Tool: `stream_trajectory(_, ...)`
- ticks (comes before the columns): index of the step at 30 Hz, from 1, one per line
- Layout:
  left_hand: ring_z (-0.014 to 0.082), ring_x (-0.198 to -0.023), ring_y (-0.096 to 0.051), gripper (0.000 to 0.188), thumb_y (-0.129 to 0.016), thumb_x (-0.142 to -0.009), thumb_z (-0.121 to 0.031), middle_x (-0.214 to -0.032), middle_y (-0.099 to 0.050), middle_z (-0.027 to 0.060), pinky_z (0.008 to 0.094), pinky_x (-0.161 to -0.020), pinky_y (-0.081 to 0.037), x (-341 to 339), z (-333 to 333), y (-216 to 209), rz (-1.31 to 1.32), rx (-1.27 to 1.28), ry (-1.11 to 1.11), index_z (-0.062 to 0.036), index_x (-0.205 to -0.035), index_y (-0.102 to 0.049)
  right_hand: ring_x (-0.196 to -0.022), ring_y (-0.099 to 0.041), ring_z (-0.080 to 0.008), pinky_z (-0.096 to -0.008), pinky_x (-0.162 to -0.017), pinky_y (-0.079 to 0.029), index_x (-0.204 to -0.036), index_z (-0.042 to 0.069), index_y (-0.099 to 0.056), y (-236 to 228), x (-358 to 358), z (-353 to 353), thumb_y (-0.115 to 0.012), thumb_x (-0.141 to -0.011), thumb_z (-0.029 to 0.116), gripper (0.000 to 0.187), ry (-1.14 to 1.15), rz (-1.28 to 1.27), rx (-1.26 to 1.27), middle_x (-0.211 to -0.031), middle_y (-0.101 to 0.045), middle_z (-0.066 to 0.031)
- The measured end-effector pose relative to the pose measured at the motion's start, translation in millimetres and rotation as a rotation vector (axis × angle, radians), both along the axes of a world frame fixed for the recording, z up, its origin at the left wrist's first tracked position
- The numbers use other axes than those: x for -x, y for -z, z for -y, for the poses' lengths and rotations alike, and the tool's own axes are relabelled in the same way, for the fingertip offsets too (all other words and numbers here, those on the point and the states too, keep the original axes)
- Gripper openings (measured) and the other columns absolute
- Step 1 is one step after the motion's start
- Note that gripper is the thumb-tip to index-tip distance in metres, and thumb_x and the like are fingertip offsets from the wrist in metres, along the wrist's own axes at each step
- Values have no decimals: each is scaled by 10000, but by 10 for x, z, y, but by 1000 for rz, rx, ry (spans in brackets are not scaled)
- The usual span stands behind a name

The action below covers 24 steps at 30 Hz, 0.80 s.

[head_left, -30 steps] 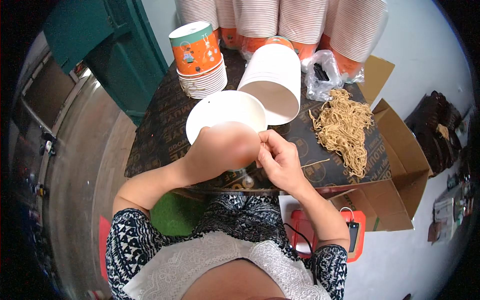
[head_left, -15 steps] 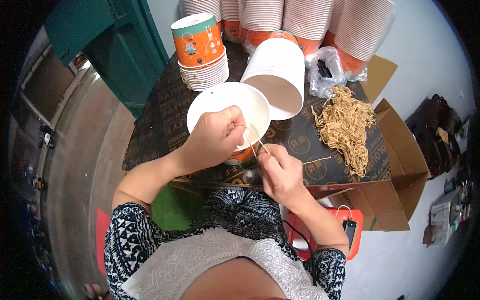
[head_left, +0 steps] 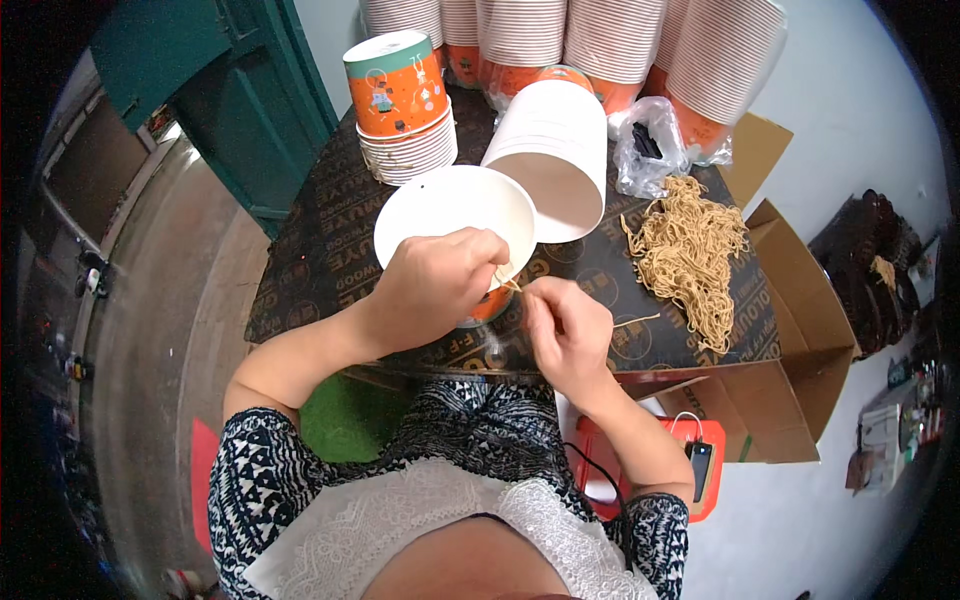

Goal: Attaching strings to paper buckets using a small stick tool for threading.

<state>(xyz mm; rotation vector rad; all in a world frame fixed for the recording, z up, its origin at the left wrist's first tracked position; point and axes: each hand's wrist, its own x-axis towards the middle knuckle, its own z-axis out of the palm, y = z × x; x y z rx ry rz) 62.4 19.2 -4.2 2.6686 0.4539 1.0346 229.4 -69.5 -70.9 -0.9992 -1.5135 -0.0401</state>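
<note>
A tan string (head_left: 511, 284) runs a short way between my two hands at the near rim of a paper bucket (head_left: 455, 200), white inside and orange outside. My left hand (head_left: 435, 290) is closed on the string, its fist over the bucket's mouth. My right hand (head_left: 568, 328) pinches the string just right of the rim. The strands cross between the hands; whether they form a knot is hard to see. A loose end (head_left: 637, 320) sticks out to the right past my right hand. A heap of the same tan string (head_left: 690, 260) lies on the table's right side.
A white paper bucket (head_left: 555, 150) lies on its side beyond the upright one. Nested orange buckets (head_left: 400, 95) stand at the back left, tall wrapped stacks (head_left: 615, 35) at the back. A clear plastic bag (head_left: 652, 150) and a cardboard box (head_left: 805, 320) are to the right.
The string's longer strands between my hands have shortened into a small crossing. My left hand has shifted slightly toward me and right; my right hand has moved slightly right.
</note>
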Motion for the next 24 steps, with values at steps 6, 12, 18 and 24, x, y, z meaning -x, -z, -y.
stream_trajectory(6,298,-724,-679,129,-666,-824,27,-803,-658,134,353,-646,-537,-9,-6,-58,-21,-79,91,-20,-939,-634,-499,-466,-13,-191,-450,-355,-934,-2,-607,-69,39,-35,-579,-989,78,101,-430,-728,523,-646,-557,36)
stream_trajectory(12,256,-720,-692,126,-698,-814,22,-801,-662,129,334,-635,-538,-50,-39,35,58,40,95,-8,-907,-619,-492,-440,-14,-185,-438,-330,-919,-2,-613,-103,33,-56,-581,-996,104,135,-492,-838,638,-684,-566,34)
stream_trajectory(18,221,-720,-694,130,-719,-799,38,-817,-675,121,318,-626,-535,-31,-33,-17,28,153,104,2,-862,-610,-501,-439,-14,-184,-431,-324,-922,1,-633,-87,45,-60,-612,-988,130,146,-543,-918,644,-730,-592,26)
stream_trajectory(24,229,-737,-676,117,-729,-799,26,-824,-677,116,315,-643,-530,-17,-66,-30,-4,139,191,9,-857,-628,-504,-436,-16,-178,-437,-329,-936,-5,-654,-72,86,-63,-621,-988,141,158,-568,-974,635,-735,-608,21)
